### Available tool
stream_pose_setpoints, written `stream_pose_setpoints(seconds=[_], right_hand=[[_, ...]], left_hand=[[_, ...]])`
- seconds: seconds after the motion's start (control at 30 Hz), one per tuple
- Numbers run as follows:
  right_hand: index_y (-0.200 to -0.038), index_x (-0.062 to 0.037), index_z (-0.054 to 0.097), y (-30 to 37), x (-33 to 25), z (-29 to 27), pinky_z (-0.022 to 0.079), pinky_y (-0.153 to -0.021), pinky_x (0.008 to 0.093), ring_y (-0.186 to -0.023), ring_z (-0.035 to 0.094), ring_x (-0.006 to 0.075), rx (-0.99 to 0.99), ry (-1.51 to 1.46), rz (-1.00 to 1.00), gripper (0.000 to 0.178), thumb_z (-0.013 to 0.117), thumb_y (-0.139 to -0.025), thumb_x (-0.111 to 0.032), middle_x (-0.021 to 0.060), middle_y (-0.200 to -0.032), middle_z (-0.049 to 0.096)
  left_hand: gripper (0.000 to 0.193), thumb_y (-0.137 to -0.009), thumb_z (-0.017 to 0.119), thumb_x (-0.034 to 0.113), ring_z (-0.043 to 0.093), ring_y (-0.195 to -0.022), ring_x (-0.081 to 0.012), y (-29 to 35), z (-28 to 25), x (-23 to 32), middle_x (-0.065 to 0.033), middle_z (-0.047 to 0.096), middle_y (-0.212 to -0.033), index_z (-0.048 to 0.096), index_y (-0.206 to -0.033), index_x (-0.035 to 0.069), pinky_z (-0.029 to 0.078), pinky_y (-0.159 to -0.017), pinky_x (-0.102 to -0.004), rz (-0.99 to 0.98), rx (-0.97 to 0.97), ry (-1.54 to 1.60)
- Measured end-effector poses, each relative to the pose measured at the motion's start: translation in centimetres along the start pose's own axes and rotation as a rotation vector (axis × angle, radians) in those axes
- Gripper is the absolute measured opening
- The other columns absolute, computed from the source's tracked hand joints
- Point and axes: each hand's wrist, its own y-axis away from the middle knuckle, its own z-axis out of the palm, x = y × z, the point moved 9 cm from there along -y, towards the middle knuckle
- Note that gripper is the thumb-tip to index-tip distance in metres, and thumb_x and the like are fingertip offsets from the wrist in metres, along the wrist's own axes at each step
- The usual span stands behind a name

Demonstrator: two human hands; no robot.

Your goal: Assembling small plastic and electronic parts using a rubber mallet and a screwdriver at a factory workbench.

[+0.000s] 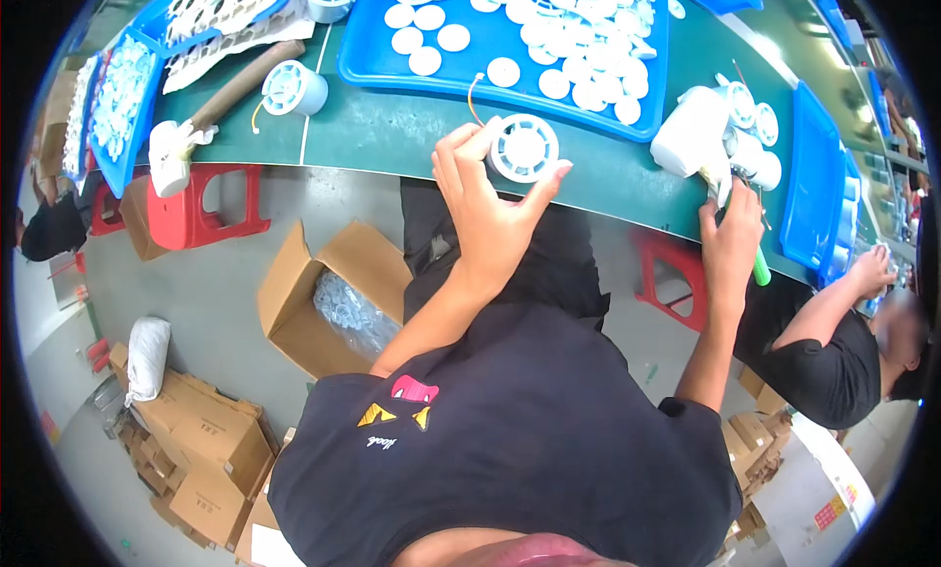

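Housing, white and round, is up in the left hand, just off the front edge of the green surface, its slotted face turned to the camera! The left grip spans it snugly, thumb on the right side, fingers on the left, and an orange wire sprouts behind those fingers. Over to the right hand: fingers bent at the edge, right by the loose end of a crumpled white bundle, a green handle close by. Is anything clasped in that grip? Cannot tell from here.

The step in hand, by my reading, is steadying the housing on one side while the other hand is busy at the bundle; the next move would call for a firm left hold and care around that thin wire.

And what textures! The housing looks like smooth, hard plastic, a ring of openings around a solid hub. Behind it, flat white discs spread across a shallow, glossy blue tray. More stubby white cylinders huddle beside the soft-looking bundle, another cylinder rests far left, and next to that lies a matte brown tube.
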Motion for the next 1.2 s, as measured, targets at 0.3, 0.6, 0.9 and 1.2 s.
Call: stream_pose_setpoints(seconds=[0.3,0.6,0.9,1.2], right_hand=[[-0.110,0.0020,0.065,-0.1,-2.3,-4.3,0.053,-0.073,0.0396,-0.081,0.071,0.0319,-0.085,-0.588,0.010,0.020,0.072,-0.099,-0.013,0.0209,-0.093,0.072],[-0.104,-0.0010,0.063,1.5,-10.0,0.6,0.036,-0.050,0.0228,-0.059,0.049,0.0035,-0.534,-1.386,0.243,0.024,0.057,-0.111,-0.023,-0.0002,-0.075,0.058],[-0.104,-0.0002,0.064,0.5,-11.1,0.7,0.034,-0.049,0.0237,-0.055,0.047,0.0044,-0.378,-1.190,0.000,0.034,0.052,-0.112,-0.031,-0.0020,-0.071,0.056],[-0.115,0.0054,0.068,-0.7,-10.5,1.4,0.049,-0.066,0.0318,-0.069,0.061,0.0141,-0.546,-0.983,0.041,0.036,0.058,-0.110,-0.028,0.0093,-0.077,0.067]], left_hand=[[0.076,-0.074,0.097,0.019,0.052,-0.119,-0.0383,-0.4,-0.5,0.3,-0.0216,0.050,-0.127,0.052,-0.133,0.001,0.044,-0.100,-0.0462,0.018,-0.007,0.071],[0.078,-0.080,0.089,0.018,0.058,-0.117,-0.0329,-1.8,-1.0,0.0,-0.0172,0.053,-0.130,0.052,-0.147,0.005,0.045,-0.106,-0.0421,0.033,-0.290,0.093],[0.082,-0.085,0.082,0.014,0.055,-0.128,-0.0341,-2.0,-0.9,-0.5,-0.0201,0.055,-0.136,0.041,-0.154,0.000,0.045,-0.109,-0.0424,-0.058,-0.178,0.153],[0.087,-0.086,0.079,0.014,0.054,-0.132,-0.0318,-2.4,-0.6,-0.4,-0.0199,0.055,-0.139,0.034,-0.158,-0.001,0.040,-0.116,-0.0437,-0.036,-0.247,0.218]])
